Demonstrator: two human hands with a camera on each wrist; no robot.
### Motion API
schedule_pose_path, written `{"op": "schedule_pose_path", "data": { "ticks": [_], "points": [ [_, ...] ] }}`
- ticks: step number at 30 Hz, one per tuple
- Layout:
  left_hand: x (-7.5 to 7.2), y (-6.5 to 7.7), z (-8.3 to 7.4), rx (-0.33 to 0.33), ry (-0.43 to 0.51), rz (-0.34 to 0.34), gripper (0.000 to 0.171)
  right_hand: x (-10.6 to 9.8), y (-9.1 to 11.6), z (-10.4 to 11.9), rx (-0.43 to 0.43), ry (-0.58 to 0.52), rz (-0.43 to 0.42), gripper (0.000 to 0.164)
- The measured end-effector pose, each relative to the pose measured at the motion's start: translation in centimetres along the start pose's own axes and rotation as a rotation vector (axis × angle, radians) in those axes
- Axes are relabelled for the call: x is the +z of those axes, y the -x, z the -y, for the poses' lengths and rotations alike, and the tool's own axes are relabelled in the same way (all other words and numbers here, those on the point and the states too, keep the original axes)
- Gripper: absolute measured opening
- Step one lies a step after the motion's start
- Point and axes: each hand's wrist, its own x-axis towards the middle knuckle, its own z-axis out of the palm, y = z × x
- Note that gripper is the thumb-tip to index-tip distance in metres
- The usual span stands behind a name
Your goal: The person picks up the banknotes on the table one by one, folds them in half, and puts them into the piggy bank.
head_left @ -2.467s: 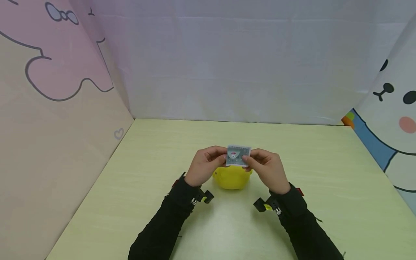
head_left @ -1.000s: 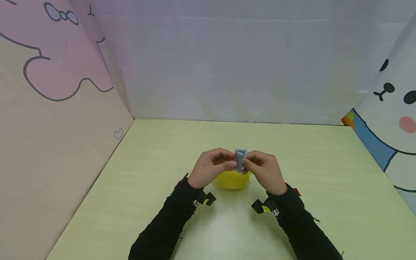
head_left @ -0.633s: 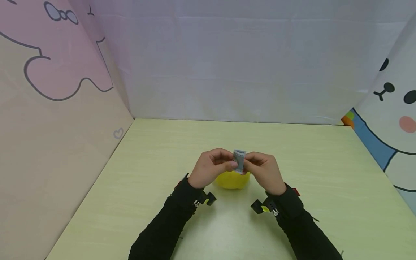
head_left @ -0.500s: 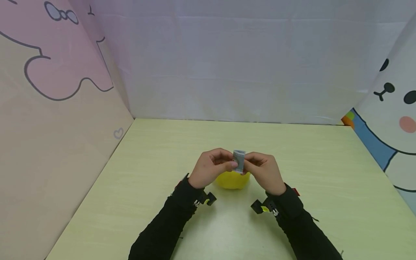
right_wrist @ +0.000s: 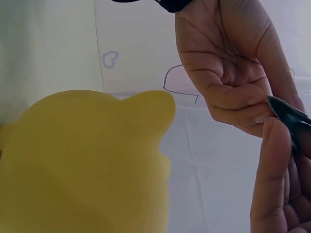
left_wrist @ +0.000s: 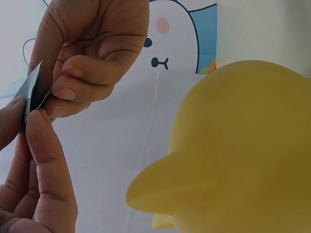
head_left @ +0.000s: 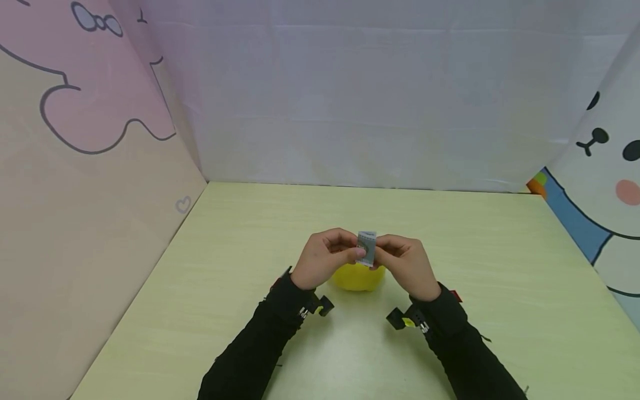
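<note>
Between the two hands is a small grey-blue printed slip of paper (head_left: 366, 248), folded into a narrow upright strip. My left hand (head_left: 322, 256) pinches it from the left, thumb across its front. At its right edge, the thumb and fingers of my right hand (head_left: 407, 268) pinch it too. In the left wrist view the folded paper (left_wrist: 31, 90) appears edge-on with its layers slightly apart. Below and behind the hands is a smooth, rounded yellow animal-shaped figure (head_left: 357, 280), its upper part hidden by hands and paper. The right wrist view shows a stubby projection on the yellow figure (right_wrist: 92, 160).
The figure stands on a pale yellow-green table (head_left: 250, 222). A white sheet (head_left: 350, 100) hangs behind the table, with cartoon-printed panels on the left (head_left: 100, 194) and right (head_left: 595, 183). Small black camera mounts sit at both wrists.
The slip was wider, with its bear print facing up; it is now folded narrow. My hands have come closer together and the right thumb has left the front face. Lately the strip shifted slightly left.
</note>
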Motion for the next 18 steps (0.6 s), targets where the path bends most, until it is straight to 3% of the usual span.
{"op": "schedule_pose_path", "data": {
  "ticks": [18],
  "points": [
    [-0.04,-0.07,0.05,0.005,-0.019,-0.012,0.017,-0.33,-0.05,0.07,-0.026,0.024,-0.060,0.022]
  ]
}}
